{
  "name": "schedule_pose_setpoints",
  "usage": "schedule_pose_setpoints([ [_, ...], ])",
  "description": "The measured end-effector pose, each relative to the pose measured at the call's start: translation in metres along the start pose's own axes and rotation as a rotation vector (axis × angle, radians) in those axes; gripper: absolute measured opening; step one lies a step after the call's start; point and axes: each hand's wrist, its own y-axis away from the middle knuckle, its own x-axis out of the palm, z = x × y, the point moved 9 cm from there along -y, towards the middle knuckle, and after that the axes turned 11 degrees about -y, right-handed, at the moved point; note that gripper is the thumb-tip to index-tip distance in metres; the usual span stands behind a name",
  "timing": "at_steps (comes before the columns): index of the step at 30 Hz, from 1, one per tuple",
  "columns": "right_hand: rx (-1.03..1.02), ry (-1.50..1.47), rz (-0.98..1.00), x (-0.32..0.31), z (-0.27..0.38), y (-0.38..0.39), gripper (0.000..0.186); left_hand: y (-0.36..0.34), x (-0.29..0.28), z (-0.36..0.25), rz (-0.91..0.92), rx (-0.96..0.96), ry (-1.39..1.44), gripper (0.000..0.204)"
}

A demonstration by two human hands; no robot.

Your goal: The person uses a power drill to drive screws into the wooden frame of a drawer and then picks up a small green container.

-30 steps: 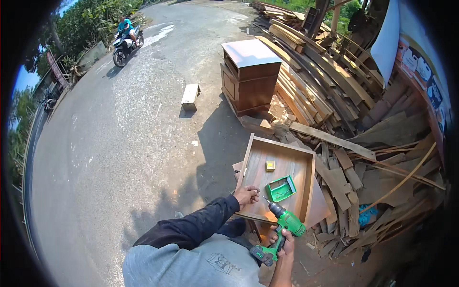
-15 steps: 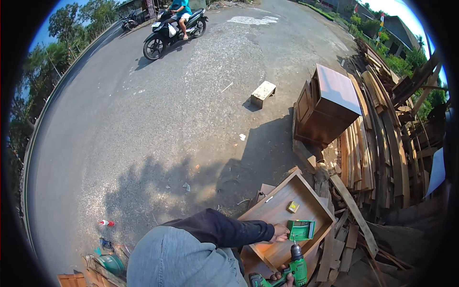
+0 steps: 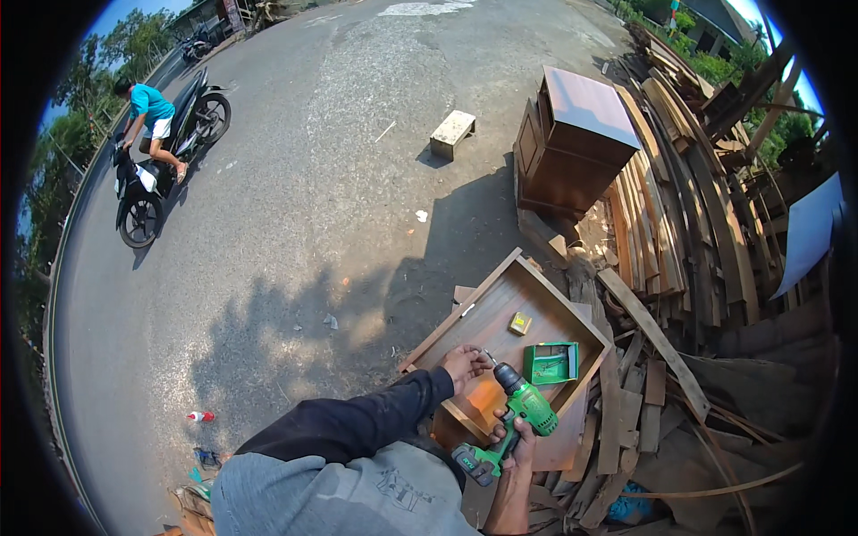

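My right hand (image 3: 515,447) grips a green cordless drill (image 3: 534,409), its bit angled up-left. My left hand (image 3: 464,364) has its fingertips closed at the tip of the bit; what is between them is too small to make out. Both are over a wooden drawer (image 3: 481,322) lying tilted on boards. Inside the drawer are a small yellow box (image 3: 520,323) and a green open box (image 3: 542,364) holding small metal pieces.
A brown cabinet (image 3: 585,143) stands beside stacked planks (image 3: 679,232). A small wooden stool (image 3: 451,129) is on the road. A person in a turquoise shirt (image 3: 152,116) rides a motorbike (image 3: 141,219) at left. A red-and-white bottle (image 3: 201,417) lies at lower left.
My left hand has pulled back from beside the green box to the bit's tip, and the drill has tilted leftward. The motorbike has travelled toward the left edge. The view has shifted.
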Motion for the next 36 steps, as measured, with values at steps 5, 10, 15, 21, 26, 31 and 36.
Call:
schedule_pose_setpoints([
  [5,0.099,-0.062,-0.037,0.015,-0.004,-0.017,0.044,0.023,0.009,-0.042,0.014,0.099,0.195,0.005],
  [10,0.113,-0.085,-0.083,-0.002,-0.001,-0.023,0.046,0.010,-0.003,-0.026,0.005,0.045,0.200,0.008],
  [15,0.128,-0.068,-0.053,0.004,0.000,-0.043,0.051,-0.003,-0.005,-0.028,0.079,0.109,0.200,0.014],
  [21,0.169,-0.105,-0.013,0.004,-0.001,-0.058,0.051,-0.013,-0.010,-0.038,0.077,0.120,0.178,0.014],
  [26,0.176,-0.062,-0.023,-0.002,-0.003,-0.067,0.047,-0.015,-0.016,-0.043,0.012,0.132,0.157,0.015],
  [31,0.232,-0.099,-0.020,-0.006,-0.005,-0.074,0.046,-0.021,-0.017,-0.049,0.089,0.227,0.091,0.014],
  [36,0.222,-0.134,-0.047,-0.007,-0.010,-0.079,0.041,-0.029,-0.017,-0.047,0.143,0.253,0.146,0.015],
])
